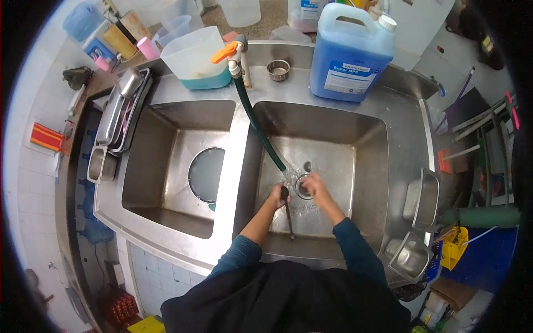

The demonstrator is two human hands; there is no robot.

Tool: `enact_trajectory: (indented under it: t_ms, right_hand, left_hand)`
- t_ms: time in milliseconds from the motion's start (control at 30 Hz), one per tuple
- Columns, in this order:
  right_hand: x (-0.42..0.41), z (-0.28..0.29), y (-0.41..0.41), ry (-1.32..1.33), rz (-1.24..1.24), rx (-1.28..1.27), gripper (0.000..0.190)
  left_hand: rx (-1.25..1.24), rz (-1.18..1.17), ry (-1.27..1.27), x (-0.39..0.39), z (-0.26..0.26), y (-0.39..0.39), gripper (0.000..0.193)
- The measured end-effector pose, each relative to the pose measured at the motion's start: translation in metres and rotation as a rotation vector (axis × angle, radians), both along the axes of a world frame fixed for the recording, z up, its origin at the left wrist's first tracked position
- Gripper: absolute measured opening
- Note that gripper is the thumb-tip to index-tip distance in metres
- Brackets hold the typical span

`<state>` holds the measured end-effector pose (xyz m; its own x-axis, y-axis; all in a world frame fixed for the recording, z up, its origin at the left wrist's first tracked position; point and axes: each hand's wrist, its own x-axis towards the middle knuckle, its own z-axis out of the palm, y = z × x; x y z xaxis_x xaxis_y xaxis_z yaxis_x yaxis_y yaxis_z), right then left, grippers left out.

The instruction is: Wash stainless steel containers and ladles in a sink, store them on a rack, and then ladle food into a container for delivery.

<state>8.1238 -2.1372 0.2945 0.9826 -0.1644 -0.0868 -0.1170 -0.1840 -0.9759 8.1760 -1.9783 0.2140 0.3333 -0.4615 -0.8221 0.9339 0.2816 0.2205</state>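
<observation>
My left hand [278, 195] grips a dark long-handled utensil [289, 220], perhaps a spoon or ladle, near its wider dark end. The handle slants down toward the front of the right-hand sink basin [333, 154]. Over the drain [304, 187] is my right hand [315, 189], blurred, so its fingers cannot be made out. Water runs from a green hose [260, 131] and splashes on the basin floor between and beyond my hands. That hose hangs from a pipe tap with an orange handle [225, 52].
A basin with a round pan [206, 175] of cloudy liquid lies left. Behind stand a clear tub [195, 62], a small metal cup [278, 70] and a blue jerrycan [354, 58]. Metal pans sit left [118, 110] and right [422, 200] on the rims.
</observation>
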Motion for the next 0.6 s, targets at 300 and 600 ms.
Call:
enact_trajectory:
  t_ms: [300,600]
  right_hand:
    - [-0.051,0.028,0.039,-0.46,0.683,-0.797,0.011]
    - [-0.017,0.009,0.037,0.624,-0.138,0.894,0.05]
  left_hand:
    - [0.164,0.032,-0.408,0.004,0.028,-0.03,0.02]
    - [0.671,-0.239,-0.596,-0.018,0.047,-0.056,0.054]
